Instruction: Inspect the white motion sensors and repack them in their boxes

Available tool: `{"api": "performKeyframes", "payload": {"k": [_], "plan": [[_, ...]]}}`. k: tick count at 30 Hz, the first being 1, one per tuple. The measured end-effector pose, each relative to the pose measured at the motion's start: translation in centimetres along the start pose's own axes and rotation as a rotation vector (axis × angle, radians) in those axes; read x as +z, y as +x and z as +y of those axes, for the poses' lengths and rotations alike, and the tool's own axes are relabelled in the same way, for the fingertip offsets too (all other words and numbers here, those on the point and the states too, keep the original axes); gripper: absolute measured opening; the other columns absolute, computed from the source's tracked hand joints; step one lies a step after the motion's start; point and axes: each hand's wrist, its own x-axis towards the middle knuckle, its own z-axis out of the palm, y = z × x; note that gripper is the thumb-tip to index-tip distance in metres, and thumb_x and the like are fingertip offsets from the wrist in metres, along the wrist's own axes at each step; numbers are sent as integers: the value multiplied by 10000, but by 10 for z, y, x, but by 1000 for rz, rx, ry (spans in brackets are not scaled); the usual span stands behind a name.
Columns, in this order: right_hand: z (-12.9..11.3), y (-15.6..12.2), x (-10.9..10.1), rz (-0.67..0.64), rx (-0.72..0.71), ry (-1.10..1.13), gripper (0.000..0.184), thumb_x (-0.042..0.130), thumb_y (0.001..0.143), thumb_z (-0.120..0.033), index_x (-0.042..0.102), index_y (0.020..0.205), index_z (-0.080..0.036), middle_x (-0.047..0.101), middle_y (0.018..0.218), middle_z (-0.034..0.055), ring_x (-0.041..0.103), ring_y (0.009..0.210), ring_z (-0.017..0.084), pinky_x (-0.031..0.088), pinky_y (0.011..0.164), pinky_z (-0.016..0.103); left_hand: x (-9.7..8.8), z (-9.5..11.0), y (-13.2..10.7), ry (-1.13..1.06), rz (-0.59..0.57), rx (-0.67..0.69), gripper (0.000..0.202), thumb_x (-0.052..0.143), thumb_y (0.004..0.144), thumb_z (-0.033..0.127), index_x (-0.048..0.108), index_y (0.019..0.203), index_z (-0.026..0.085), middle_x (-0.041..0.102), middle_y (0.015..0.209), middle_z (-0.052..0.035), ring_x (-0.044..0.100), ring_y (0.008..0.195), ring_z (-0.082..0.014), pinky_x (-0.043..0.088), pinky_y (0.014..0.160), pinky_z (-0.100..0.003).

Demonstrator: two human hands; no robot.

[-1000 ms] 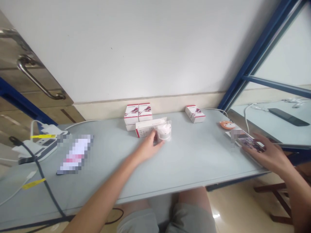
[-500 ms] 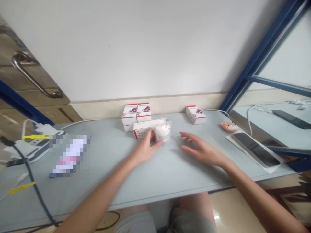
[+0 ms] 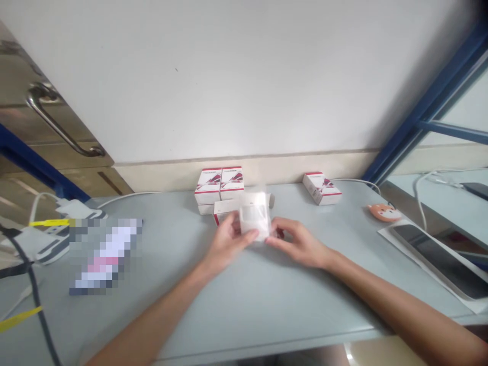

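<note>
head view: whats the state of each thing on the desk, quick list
clear plastic bag, pinched between both hands, white item inside
left hand, holding the bag's left side
right hand, holding the bag's right side
white boxes, closed, grouped behind the hands
lone white box, closed, lying angled
dark-screened device, screen dark, lying on white sheet

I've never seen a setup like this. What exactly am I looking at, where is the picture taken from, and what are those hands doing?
There is no machine here. These are a person's own bare hands, seen by a camera worn on their head, looking forward and down. The left hand and right hand together hold a small white item wrapped in clear plastic. On the pale grey table behind it are white boxes with red markings. Further right lie a small orange fox-faced object and a dark-screened device.
</note>
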Motion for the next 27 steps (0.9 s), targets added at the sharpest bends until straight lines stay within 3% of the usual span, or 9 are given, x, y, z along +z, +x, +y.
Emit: {"api": "performKeyframes", "payload": {"k": [4, 8, 11, 15, 22, 27], "plan": [[-15, -6, 0, 210, 28, 102, 311, 569, 1064, -454, 593, 855, -225, 567, 793, 2, 506, 754, 157, 417, 706, 299, 10, 19, -6, -264, 49, -43, 610, 741, 928, 483, 539, 1455, 251, 675, 1465, -113, 644, 1354, -332, 551, 1109, -466], [-19, -7, 0, 348, 104, 335, 225, 583, 1063, -460, 587, 968, -255, 566, 859, -6, 542, 791, 158, 452, 767, 312, 18, 26, -10, -338, 4, -147, 523, 602, 995, 530, 539, 1453, 286, 611, 1549, -90, 617, 1394, -334, 573, 1097, -508], [-15, -8, 4, 270, 195, 560, 235, 562, 1067, -498, 565, 1171, -287, 633, 933, 2, 625, 806, 171, 512, 804, 351, 19, 22, -12, -340, 34, -224, 525, 613, 988, 509, 513, 1460, 300, 629, 1524, -95, 656, 1336, -322, 590, 1059, -507], [-11, -8, 11, 77, 230, 733, 363, 503, 1078, -560, 532, 1288, -266, 698, 890, 26, 705, 797, 202, 556, 780, 380, 20, 17, -16, -353, 103, -192, 676, 744, 920, 392, 433, 1517, 330, 678, 1451, -85, 703, 1229, -287, 615, 983, -456], [-14, -1, 8, 188, 254, 678, 279, 683, 1006, -472, 633, 1118, -222, 696, 908, 25, 665, 709, 149, 581, 675, 318, 17, 21, -18, -206, 44, -91, 668, 828, 873, 441, 529, 1450, 289, 698, 1422, -105, 694, 1268, -329, 597, 1044, -447], [-15, -4, -4, 188, 247, 710, 211, 677, 1016, -433, 638, 1043, -228, 670, 849, 3, 644, 683, 143, 573, 687, 329, 7, 16, -12, 17, 247, 112, 750, 799, 892, 468, 358, 1491, 375, 677, 1354, -74, 721, 1164, -269, 636, 943, -410]]}}
